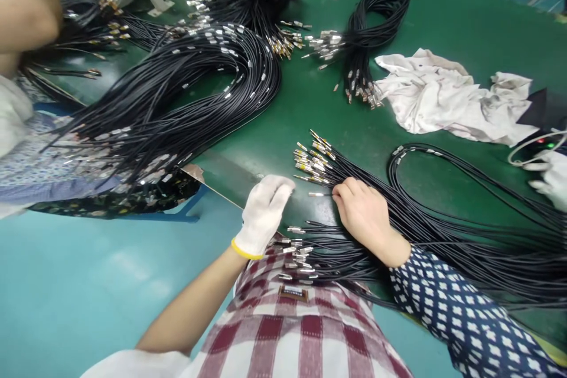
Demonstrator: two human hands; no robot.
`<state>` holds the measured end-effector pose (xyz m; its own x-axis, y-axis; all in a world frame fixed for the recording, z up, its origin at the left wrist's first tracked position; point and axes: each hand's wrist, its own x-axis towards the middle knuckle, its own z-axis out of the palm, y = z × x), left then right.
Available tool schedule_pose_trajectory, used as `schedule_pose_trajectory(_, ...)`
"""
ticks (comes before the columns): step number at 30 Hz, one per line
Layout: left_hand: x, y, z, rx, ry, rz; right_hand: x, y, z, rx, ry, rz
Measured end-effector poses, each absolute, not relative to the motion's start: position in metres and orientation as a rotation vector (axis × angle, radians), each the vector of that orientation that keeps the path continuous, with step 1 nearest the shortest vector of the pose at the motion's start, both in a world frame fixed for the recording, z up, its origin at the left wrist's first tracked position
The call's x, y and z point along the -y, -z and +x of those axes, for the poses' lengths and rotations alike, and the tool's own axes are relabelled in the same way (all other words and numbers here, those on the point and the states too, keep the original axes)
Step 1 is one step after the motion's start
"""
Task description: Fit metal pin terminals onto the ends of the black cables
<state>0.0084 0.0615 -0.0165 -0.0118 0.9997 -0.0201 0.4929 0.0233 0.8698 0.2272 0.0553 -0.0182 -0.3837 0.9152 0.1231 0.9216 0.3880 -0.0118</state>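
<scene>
My right hand (361,212), bare below a dark patterned sleeve, is closed in a pinch on a black cable. The cable's silver terminal (316,194) sticks out left of the fingertips. My left hand (266,209), in a white glove with a yellow cuff, hovers left of that terminal with its fingers drawn together, and nothing shows in them. Beyond my right hand lies a bundle of black cables (376,180) with metal and yellow-marked ends. Nearer my body, a second bundle of black cables (341,251) has its silver ends over the table edge, by my checked apron (301,331).
A big looped cable bundle (248,71) lies at left, before a co-worker's arm. Smaller coils (381,12) sit farther back on the green table (328,100). A crumpled white cloth (443,94) is at right, near another gloved hand (553,177).
</scene>
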Motion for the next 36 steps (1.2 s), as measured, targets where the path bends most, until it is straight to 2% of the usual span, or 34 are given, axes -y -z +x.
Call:
schedule_pose_trajectory(12, -0.050, 0.019, 0.028, -1.408, -0.673, 2.037, -0.041, 0.018, 0.230, 2.389, -0.215, -1.561)
schedule_pose_trajectory(20, -0.057, 0.011, 0.029, -1.330, -0.708, 1.695, -0.043, 0.006, 0.238, 2.522, -0.358, -1.521)
schedule_pose_trajectory(25, -0.053, 0.001, 0.024, -1.263, -0.711, 1.478, -0.044, -0.010, 0.231, 2.249, -0.884, -1.330)
schedule_pose_trajectory(27, -0.053, -0.001, 0.023, -1.224, -0.693, 1.457, -0.044, -0.010, 0.225, 2.168, -0.989, -1.323)
schedule_pose_trajectory(34, -0.054, 0.000, 0.019, -1.111, -0.700, 1.474, -0.042, -0.001, 0.213, 1.982, -1.194, -1.363)
schedule_pose_trajectory(36, -0.054, 0.002, 0.019, -1.139, -0.702, 1.489, -0.039, 0.001, 0.209, 1.950, -1.105, -1.395)
